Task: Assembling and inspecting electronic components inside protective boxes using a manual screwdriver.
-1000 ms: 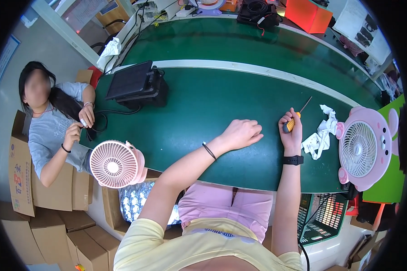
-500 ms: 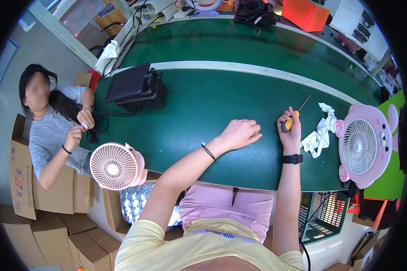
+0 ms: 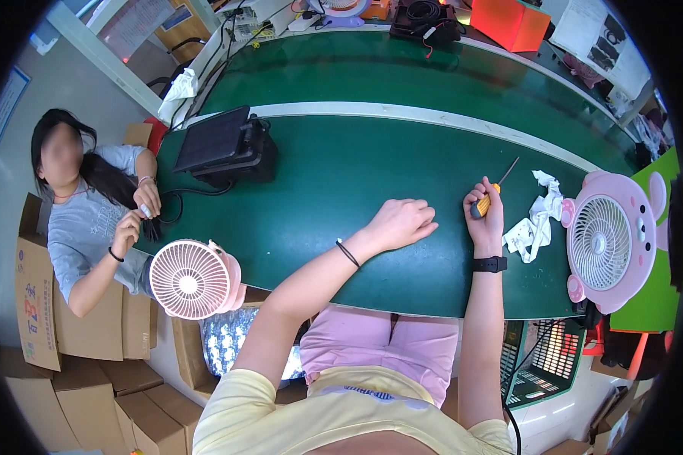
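At the right part of the green table (image 3: 334, 167), the right hand (image 3: 491, 221) grasps a screwdriver (image 3: 483, 205), its fingers bent around the yellow and black handle. Taking twelve o'clock as the far side, the long axis of the screwdriver runs from seven to one o'clock; the metal tip points to one, a little past it, and the handle end to seven. At nine o'clock from this hand, the left hand (image 3: 402, 225) rests on the table with fingers curled under, so I cannot tell if it is clenched or loose. Just beside the right hand, at three o'clock, lies a crumpled white sheet (image 3: 540, 223); beyond it stands a pink animal-shaped fan (image 3: 599, 241). From the left hand, a smaller pink fan (image 3: 190, 280) is between eight and nine o'clock, and a black device (image 3: 224, 148) near ten.
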A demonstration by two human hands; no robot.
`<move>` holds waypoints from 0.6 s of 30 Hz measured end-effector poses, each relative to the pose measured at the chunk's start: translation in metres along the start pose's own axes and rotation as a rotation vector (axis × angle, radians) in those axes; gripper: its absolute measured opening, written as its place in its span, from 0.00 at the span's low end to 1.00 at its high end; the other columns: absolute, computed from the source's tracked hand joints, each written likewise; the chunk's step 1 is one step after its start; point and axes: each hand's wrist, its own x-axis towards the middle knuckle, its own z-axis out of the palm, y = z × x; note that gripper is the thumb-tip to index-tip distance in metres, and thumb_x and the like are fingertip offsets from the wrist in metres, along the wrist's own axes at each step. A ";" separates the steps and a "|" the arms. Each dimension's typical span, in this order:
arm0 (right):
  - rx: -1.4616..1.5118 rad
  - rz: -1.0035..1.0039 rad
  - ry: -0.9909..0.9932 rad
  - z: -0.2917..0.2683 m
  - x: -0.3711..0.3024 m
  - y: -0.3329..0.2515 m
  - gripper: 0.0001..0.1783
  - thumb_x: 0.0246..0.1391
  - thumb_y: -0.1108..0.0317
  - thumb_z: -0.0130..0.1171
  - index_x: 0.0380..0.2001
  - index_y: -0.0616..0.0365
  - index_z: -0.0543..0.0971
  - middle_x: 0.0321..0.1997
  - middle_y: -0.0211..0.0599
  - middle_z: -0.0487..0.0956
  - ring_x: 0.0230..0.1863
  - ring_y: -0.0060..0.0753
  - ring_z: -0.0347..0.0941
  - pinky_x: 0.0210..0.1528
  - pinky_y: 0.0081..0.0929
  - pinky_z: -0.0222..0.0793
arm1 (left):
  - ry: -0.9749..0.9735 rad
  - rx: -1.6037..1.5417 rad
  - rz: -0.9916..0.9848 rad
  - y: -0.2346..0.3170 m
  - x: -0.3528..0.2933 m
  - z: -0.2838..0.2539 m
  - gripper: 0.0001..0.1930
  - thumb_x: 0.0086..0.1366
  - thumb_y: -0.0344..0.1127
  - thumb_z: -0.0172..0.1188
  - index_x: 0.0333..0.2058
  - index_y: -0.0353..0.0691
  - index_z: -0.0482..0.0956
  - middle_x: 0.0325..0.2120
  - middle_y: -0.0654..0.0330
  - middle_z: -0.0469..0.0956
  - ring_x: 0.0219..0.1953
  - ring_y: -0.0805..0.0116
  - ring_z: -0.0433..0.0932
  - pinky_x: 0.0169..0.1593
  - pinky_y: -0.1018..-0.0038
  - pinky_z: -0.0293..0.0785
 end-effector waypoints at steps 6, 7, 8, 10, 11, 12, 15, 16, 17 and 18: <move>0.002 0.004 -0.008 0.001 0.000 0.000 0.05 0.66 0.71 0.55 0.37 0.55 0.69 0.29 0.26 0.69 0.28 0.18 0.66 0.33 0.19 0.69 | 0.017 -0.004 0.010 -0.001 0.000 0.001 0.14 0.65 0.43 0.62 0.25 0.41 0.75 0.23 0.59 0.74 0.27 0.57 0.79 0.29 0.61 0.75; -0.002 0.000 -0.009 0.000 0.000 0.000 0.05 0.66 0.71 0.55 0.37 0.55 0.69 0.29 0.26 0.69 0.28 0.18 0.66 0.33 0.19 0.69 | 0.011 -0.004 0.009 -0.001 0.001 0.001 0.14 0.65 0.43 0.62 0.25 0.41 0.75 0.23 0.59 0.74 0.27 0.57 0.79 0.29 0.61 0.75; 0.000 -0.002 -0.007 0.000 0.001 -0.001 0.05 0.66 0.71 0.55 0.37 0.55 0.69 0.29 0.26 0.69 0.28 0.18 0.66 0.33 0.19 0.69 | 0.005 -0.003 0.008 -0.001 0.001 0.000 0.14 0.65 0.43 0.62 0.25 0.41 0.75 0.23 0.59 0.74 0.28 0.57 0.79 0.29 0.61 0.75; -0.001 0.001 -0.014 -0.001 0.002 -0.001 0.05 0.66 0.71 0.56 0.37 0.54 0.69 0.29 0.26 0.70 0.28 0.18 0.67 0.33 0.19 0.69 | 0.004 -0.003 0.008 -0.002 0.001 0.001 0.14 0.65 0.43 0.61 0.25 0.41 0.75 0.23 0.59 0.74 0.28 0.57 0.79 0.29 0.62 0.75; 0.001 0.001 -0.013 0.000 0.002 -0.001 0.05 0.66 0.71 0.56 0.37 0.54 0.69 0.29 0.26 0.70 0.28 0.18 0.67 0.33 0.19 0.69 | 0.005 -0.002 0.006 -0.002 0.001 0.001 0.14 0.65 0.44 0.61 0.25 0.41 0.75 0.23 0.59 0.74 0.28 0.57 0.79 0.30 0.62 0.75; -0.004 -0.001 -0.006 0.000 0.001 0.000 0.05 0.66 0.71 0.56 0.37 0.54 0.69 0.29 0.26 0.70 0.28 0.18 0.67 0.33 0.19 0.69 | 0.004 -0.001 0.006 -0.002 0.000 0.001 0.14 0.65 0.44 0.61 0.25 0.41 0.75 0.23 0.59 0.74 0.28 0.57 0.79 0.30 0.62 0.75; -0.008 -0.005 0.004 0.001 0.001 -0.001 0.05 0.66 0.71 0.55 0.37 0.54 0.69 0.29 0.26 0.70 0.28 0.18 0.67 0.33 0.19 0.69 | 0.000 0.001 0.005 -0.001 0.001 0.001 0.15 0.66 0.44 0.61 0.25 0.41 0.74 0.23 0.58 0.74 0.28 0.57 0.79 0.30 0.62 0.75; -0.006 -0.003 0.007 0.000 0.001 -0.001 0.05 0.66 0.71 0.55 0.37 0.54 0.69 0.29 0.26 0.70 0.28 0.18 0.67 0.33 0.19 0.69 | -0.001 0.005 0.005 0.000 0.001 0.001 0.15 0.66 0.44 0.61 0.25 0.41 0.74 0.23 0.58 0.74 0.28 0.57 0.79 0.30 0.61 0.75; -0.006 -0.001 0.007 0.001 0.001 -0.001 0.05 0.66 0.71 0.55 0.37 0.54 0.69 0.29 0.26 0.70 0.28 0.18 0.67 0.33 0.19 0.69 | -0.002 0.009 0.006 0.000 0.000 0.001 0.15 0.66 0.44 0.61 0.25 0.41 0.75 0.23 0.58 0.74 0.28 0.57 0.79 0.30 0.61 0.75; -0.007 0.000 0.004 0.001 0.001 -0.001 0.05 0.66 0.71 0.55 0.37 0.54 0.69 0.29 0.26 0.70 0.28 0.18 0.67 0.33 0.19 0.69 | -0.001 0.009 0.005 -0.001 0.001 0.001 0.15 0.66 0.44 0.61 0.25 0.41 0.75 0.23 0.58 0.74 0.28 0.57 0.79 0.30 0.61 0.75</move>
